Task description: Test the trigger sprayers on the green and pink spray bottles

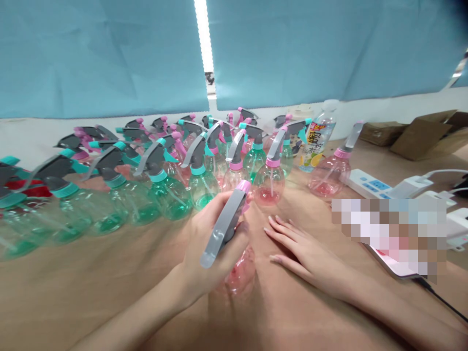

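My left hand (215, 234) is wrapped round the neck of a pink spray bottle (239, 273) with a grey trigger head and pink nozzle. The clear pink body shows below my fingers; its neck is hidden by them. To its right, my right hand (302, 246) rests low over the brown table (146, 302), fingers stretched out and holding nothing. Just beyond both hands stands another pink spray bottle (269, 187). A green spray bottle (203, 187) is close behind my left hand.
Several green and pink spray bottles stand in rows across the back and left. At right are a lone pink spray bottle (331, 173), a labelled drink bottle (317, 139), a white power strip (369, 183) with plugs, a phone (397, 261) on a cable, and a cardboard box (420, 139).
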